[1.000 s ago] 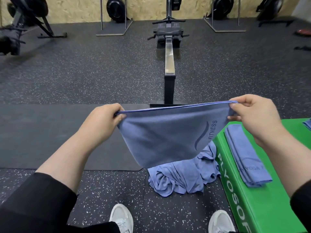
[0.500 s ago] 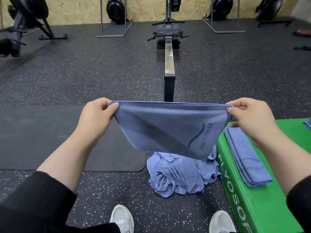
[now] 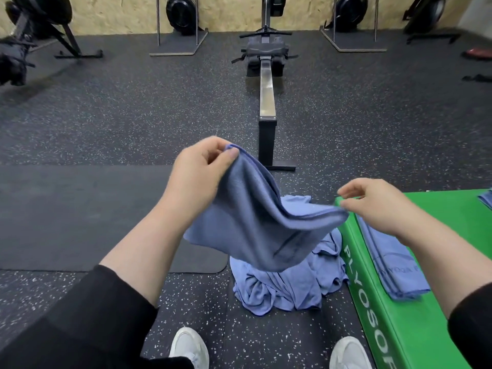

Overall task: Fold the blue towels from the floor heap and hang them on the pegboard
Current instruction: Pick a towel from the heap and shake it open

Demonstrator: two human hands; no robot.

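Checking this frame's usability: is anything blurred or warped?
Head view: right hand fingertips and the held blue towel edge smear with motion; left hand sharper; wide-angle lens bows the floor edges; green plyo box lettering legible.

Top of floor heap (image 3: 287,288) hidden behind held towel (image 3: 255,222). Green box (image 3: 415,328) lettering and both shoes cut off at bottom edge. Folded towel (image 3: 394,270) print half covered by right forearm.

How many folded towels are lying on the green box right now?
2: one folded towel along the green box beside the right forearm, and another's corner at the frame's right edge. More may lie out of view.
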